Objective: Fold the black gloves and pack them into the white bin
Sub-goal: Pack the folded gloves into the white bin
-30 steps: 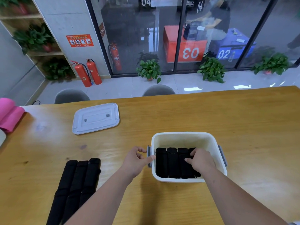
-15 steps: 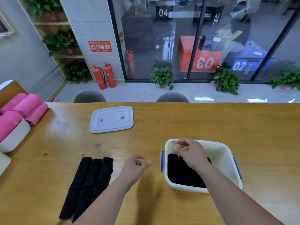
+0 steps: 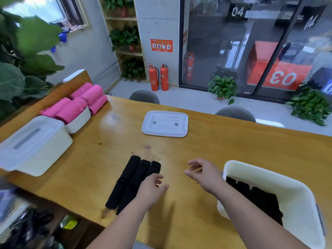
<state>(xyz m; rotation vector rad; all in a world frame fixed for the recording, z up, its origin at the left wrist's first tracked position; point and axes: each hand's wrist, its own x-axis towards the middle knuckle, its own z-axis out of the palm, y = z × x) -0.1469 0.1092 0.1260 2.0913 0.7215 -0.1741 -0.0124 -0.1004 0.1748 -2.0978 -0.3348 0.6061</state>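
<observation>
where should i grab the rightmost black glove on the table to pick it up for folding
Probably its far end, pinched from above and from the right. The rightmost black glove lies flat, its left edge tight against the middle glove, so only the right edge and far tip are free. The left hand hovers over its near part, empty.

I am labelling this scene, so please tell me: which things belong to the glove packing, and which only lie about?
Job: three long black fabric gloves; white plastic bin; folded black gloves inside it; probably the flat white plastic lid.
Lying about: pink rolled cloths in a white basket; closed white plastic box.
</observation>
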